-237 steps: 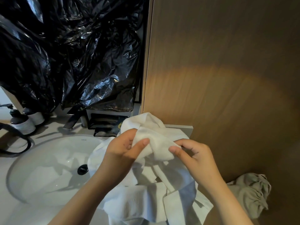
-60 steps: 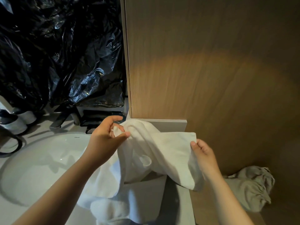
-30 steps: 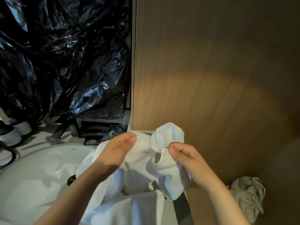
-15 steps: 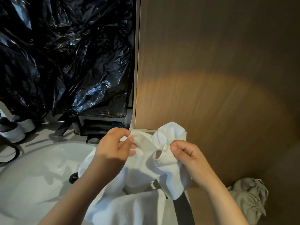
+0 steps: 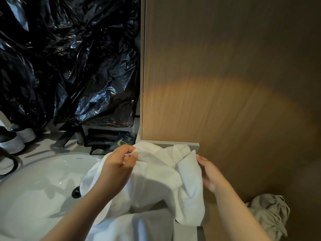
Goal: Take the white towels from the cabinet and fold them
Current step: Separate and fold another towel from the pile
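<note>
1. Your left hand [image 5: 118,169] pinches the top edge of the white towel [image 5: 156,176] between thumb and curled fingers, holding it up.
2. Your right hand [image 5: 211,173] lies against the towel's right fold with its fingers fairly straight. The cloth covers the thumb, so you cannot tell whether this hand grips.
3. The towel hangs bunched between both hands, above the right rim of the sink [image 5: 34,188], with more white cloth beneath it.
4. On the pale tabletop [image 5: 41,148] behind the sink stand a dark faucet [image 5: 66,136] and two dispenser bottles [image 5: 13,143].
5. Black plastic sheeting [image 5: 69,58] covers the wall above the sink, and a wooden panel [image 5: 225,84] rises to its right.
6. A crumpled grey cloth [image 5: 271,213] lies low at the right, apart from the towel.
</note>
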`<control>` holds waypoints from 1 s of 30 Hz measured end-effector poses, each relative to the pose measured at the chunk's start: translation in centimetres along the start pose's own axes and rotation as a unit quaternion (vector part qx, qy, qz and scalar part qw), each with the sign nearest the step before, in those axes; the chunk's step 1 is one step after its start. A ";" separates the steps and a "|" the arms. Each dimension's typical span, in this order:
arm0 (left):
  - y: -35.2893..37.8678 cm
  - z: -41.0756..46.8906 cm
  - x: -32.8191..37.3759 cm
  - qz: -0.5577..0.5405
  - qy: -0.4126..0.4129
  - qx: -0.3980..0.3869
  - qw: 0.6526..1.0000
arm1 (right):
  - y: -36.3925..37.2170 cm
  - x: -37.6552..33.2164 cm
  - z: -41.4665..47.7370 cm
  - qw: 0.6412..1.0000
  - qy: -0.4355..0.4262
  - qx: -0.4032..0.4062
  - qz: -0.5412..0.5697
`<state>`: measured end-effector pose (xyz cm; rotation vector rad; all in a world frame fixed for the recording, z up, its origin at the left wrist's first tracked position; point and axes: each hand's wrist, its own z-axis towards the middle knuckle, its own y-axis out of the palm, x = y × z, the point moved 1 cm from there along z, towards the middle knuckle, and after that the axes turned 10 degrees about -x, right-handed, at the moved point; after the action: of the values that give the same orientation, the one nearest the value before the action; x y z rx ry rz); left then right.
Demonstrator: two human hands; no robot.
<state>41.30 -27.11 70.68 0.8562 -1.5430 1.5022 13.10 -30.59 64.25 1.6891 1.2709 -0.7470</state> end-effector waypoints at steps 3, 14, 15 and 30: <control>0.1 0.6 -0.1 0.036 0.009 -0.005 0.999 | 0.5 0.8 1.1 0.999 0.027 -0.016 0.024; -0.3 3.9 -0.2 -0.121 -0.016 0.000 0.992 | 5.4 -1.8 -5.4 0.952 -0.059 -0.301 -0.007; -0.2 4.1 0.1 -0.143 -0.014 -0.004 0.990 | 6.1 -0.9 -5.8 0.938 -0.052 -0.320 -0.118; 2.4 2.9 -0.8 -0.087 -0.081 0.020 0.993 | 5.6 1.1 -8.1 0.901 -0.123 -0.203 -0.363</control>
<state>39.29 -29.84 68.92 1.1301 -1.5148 1.3700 18.47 -23.39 68.49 0.7334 1.7385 -0.9932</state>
